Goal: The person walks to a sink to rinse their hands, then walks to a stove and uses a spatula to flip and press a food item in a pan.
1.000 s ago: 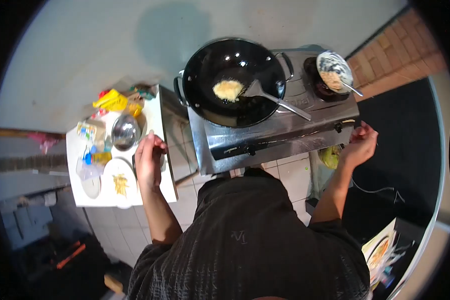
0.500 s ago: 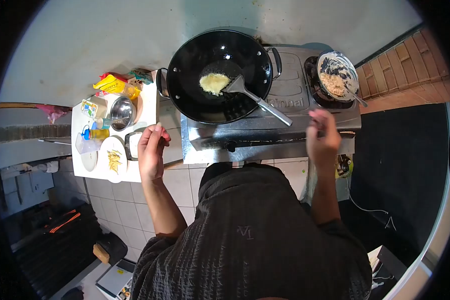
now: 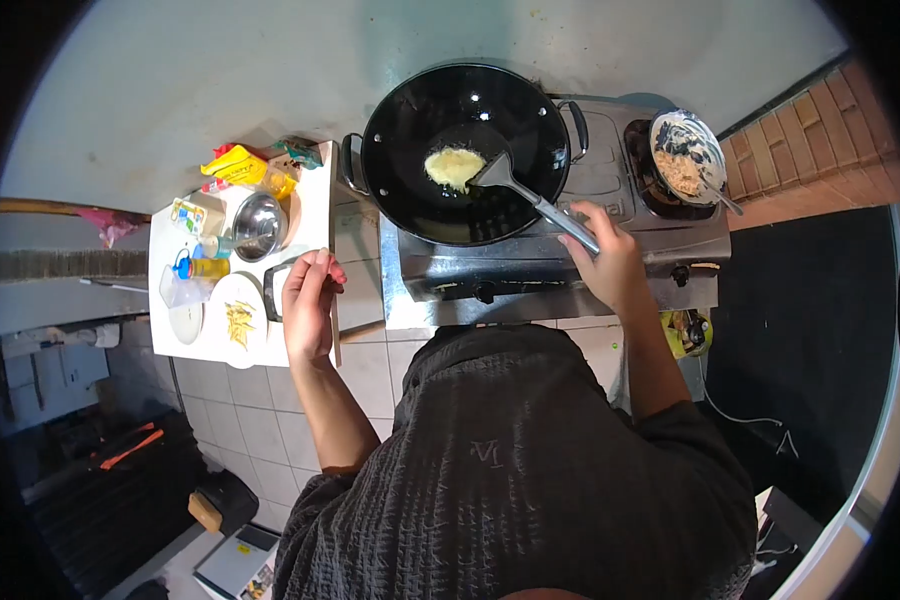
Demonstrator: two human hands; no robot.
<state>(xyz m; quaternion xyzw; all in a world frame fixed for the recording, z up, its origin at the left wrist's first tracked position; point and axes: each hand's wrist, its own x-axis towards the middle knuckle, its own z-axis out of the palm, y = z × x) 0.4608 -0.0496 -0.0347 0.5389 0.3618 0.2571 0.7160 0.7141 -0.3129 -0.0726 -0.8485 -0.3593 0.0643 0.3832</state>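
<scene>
A black wok [image 3: 400, 210] sits on the left part of the steel gas stove, with a pale yellow piece of food [image 3: 454, 168] in it. The head of a metal spatula [image 3: 525, 192] rests beside the food, and its handle leans over the wok's lower right rim. My right hand [image 3: 610, 262] is at the end of that handle, thumb and fingers around it. My left hand [image 3: 310, 300] is raised left of the stove by the white table's edge, fingers curled and pinched together; anything between the fingertips is too small to make out.
On the stove's right burner stands a pan [image 3: 715, 160] of pale mixture with a utensil. The white table [image 3: 310, 215] at left holds a metal bowl [image 3: 260, 226], a plate of fried strips [image 3: 220, 300], a blue-capped bottle [image 3: 210, 268] and yellow packages [image 3: 238, 166]. A wall rises behind.
My right hand has moved up and left from in front of the stove and taken hold of the spatula handle. The view has shifted slightly; my left hand stays pinched.
</scene>
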